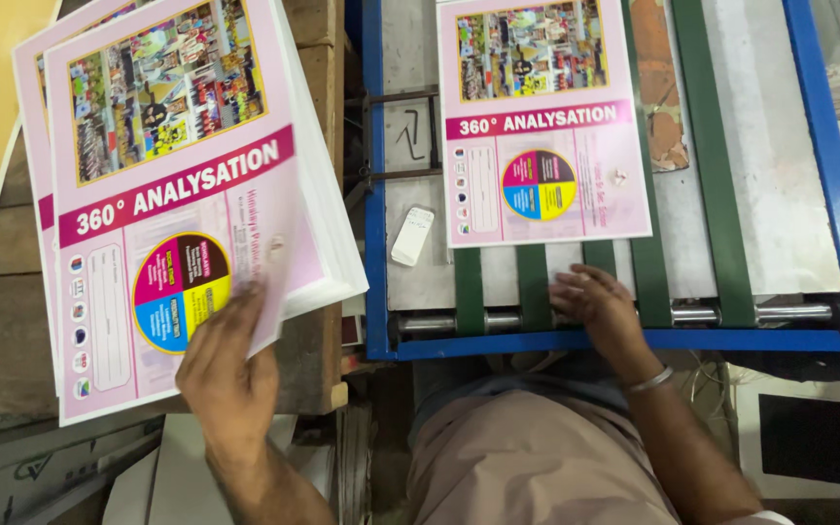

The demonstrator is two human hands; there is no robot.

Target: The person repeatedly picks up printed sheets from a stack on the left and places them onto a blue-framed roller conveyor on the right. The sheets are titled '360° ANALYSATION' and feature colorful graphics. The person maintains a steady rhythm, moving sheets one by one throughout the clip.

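Here L hand (226, 365) lifts top sheet (172, 194), R hand (600, 303) flat on feeder (614, 340).

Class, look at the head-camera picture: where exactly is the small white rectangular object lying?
The small white rectangular object lies on the grey feed table of the blue-framed machine, just left of the single pink printed sheet and below a bent metal key.

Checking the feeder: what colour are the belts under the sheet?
Green belts, under the pink sheet; head view.
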